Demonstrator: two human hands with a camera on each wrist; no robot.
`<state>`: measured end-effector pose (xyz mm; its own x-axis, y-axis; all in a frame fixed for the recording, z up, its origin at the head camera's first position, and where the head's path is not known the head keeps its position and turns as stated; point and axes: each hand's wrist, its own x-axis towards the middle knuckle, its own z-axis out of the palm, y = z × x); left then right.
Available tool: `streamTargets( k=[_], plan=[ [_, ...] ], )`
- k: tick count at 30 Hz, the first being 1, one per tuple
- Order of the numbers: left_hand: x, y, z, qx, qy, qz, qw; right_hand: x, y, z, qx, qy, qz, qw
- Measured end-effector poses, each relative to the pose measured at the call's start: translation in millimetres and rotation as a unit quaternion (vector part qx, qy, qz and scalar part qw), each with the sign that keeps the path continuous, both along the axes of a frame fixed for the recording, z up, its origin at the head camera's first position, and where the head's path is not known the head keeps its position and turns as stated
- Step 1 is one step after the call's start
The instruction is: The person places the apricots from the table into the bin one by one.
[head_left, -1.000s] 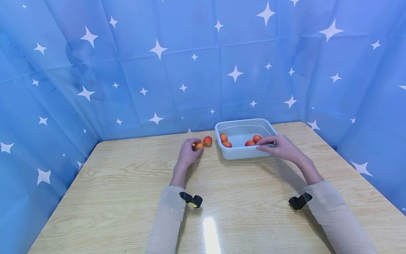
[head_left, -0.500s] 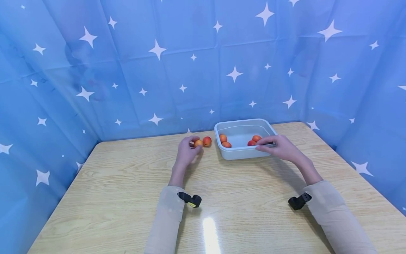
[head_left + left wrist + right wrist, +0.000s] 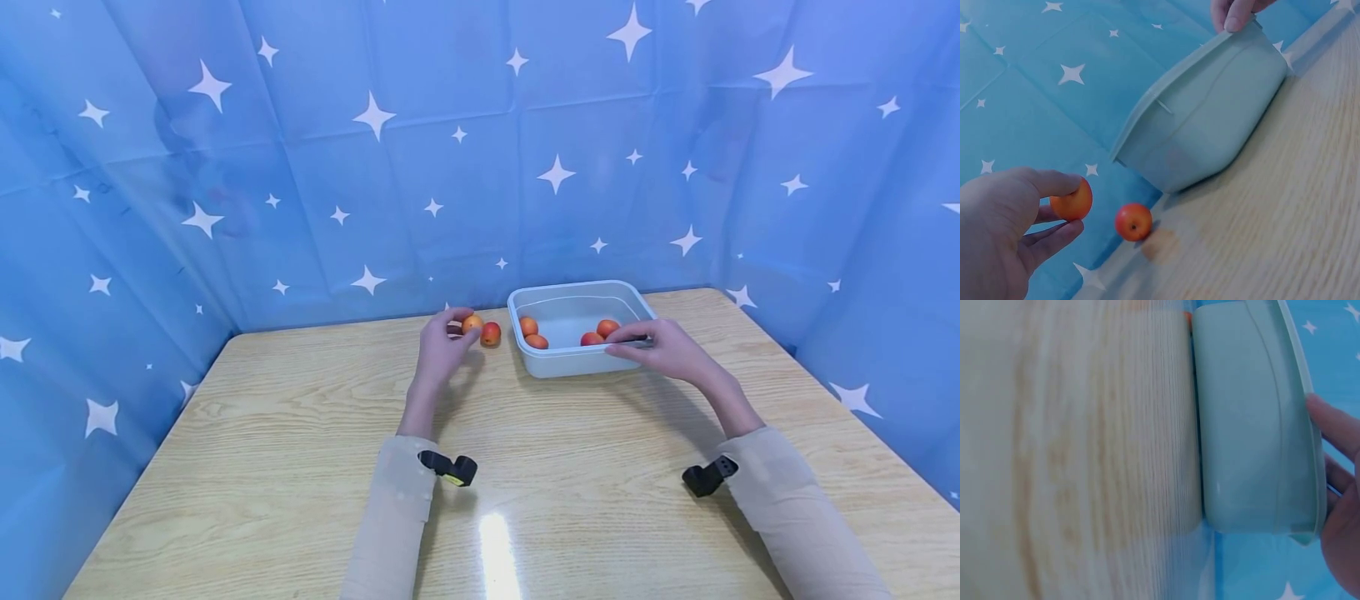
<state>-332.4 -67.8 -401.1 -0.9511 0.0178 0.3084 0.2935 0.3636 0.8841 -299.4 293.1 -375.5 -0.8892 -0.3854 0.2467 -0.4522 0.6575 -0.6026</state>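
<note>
My left hand pinches a small round orange fruit, apricot-like in look, between thumb and fingers. The left wrist view shows this held fruit raised off the tabletop. Just beside it, a redder fruit of similar size rests on the table, left of a pale blue-grey plastic container. My right hand grips the container's rim near its front right corner, thumb on the outside and fingers over the edge. Inside lie several fruits, in one group at the left and one near the right hand.
The wooden table has a glare spot near its front. A blue star-patterned curtain hangs right behind the table's back edge. Small black cameras are strapped at both sleeves.
My left hand has lifted the orange fruit from the table, slightly up and away. The redder fruit stays in place. A fruit near the right hand rolls slightly; the right hand keeps its grip.
</note>
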Motion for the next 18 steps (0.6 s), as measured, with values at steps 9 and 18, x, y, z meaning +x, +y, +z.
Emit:
streamTargets(
  k=[9, 18],
  plan=[
    [1.6, 3.1, 16.2, 0.033, 0.055, -0.021, 0.9977, -0.6, -0.4, -0.4, -0.008, 0.008, 0.005, 1.0],
    [6.4, 11.3, 33.8, 0.038, 0.08, -0.033, 0.9955, -1.4, -0.1, -1.6, -0.003, 0.012, 0.002, 1.0]
  ],
)
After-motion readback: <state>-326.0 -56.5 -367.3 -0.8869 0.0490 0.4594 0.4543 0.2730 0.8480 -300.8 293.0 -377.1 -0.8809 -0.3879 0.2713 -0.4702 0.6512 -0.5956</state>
